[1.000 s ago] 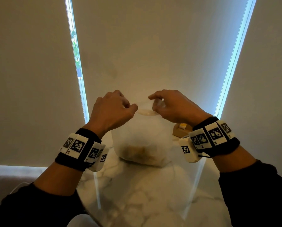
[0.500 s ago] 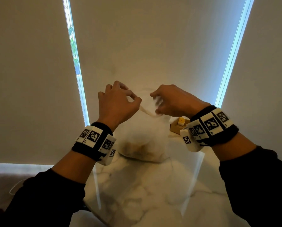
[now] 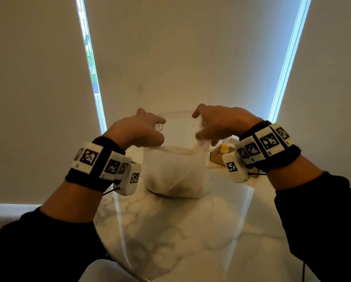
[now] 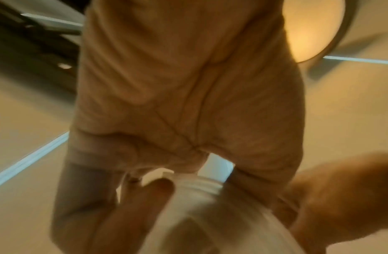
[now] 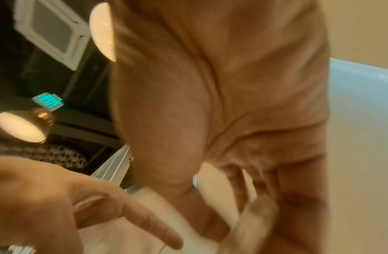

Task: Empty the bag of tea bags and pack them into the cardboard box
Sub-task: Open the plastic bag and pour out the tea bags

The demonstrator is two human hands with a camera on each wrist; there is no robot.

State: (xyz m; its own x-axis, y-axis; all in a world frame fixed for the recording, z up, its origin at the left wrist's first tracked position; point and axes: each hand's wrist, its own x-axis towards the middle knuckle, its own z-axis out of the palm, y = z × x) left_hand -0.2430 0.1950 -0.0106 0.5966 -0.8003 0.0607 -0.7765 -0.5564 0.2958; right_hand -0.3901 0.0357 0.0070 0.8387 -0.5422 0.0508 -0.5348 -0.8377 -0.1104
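Observation:
A translucent white plastic bag [image 3: 173, 174] stands on the marble table [image 3: 176, 237], with brownish contents showing dimly through its bottom. My left hand [image 3: 142, 131] grips the left side of the bag's top rim. My right hand [image 3: 213, 127] pinches the right side of the rim, and the mouth is stretched wide between the two hands. The cardboard box [image 3: 219, 156] sits behind my right wrist, with a small yellow thing [image 3: 224, 148] in it. Both wrist views are blurred: the bag's rim [image 4: 201, 187] runs through my left fingers [image 4: 145, 206], and pale plastic [image 5: 188, 214] lies at my right hand.
Drawn roller blinds [image 3: 180, 58] hang close behind the table, with bright slits of daylight at left and right. A glossy reflection streaks the marble in front of the bag. A pale seat edge [image 3: 101, 271] shows at the bottom.
My hands have moved apart, pulling the bag's mouth from nearly closed to wide. The view has shifted a little toward the table.

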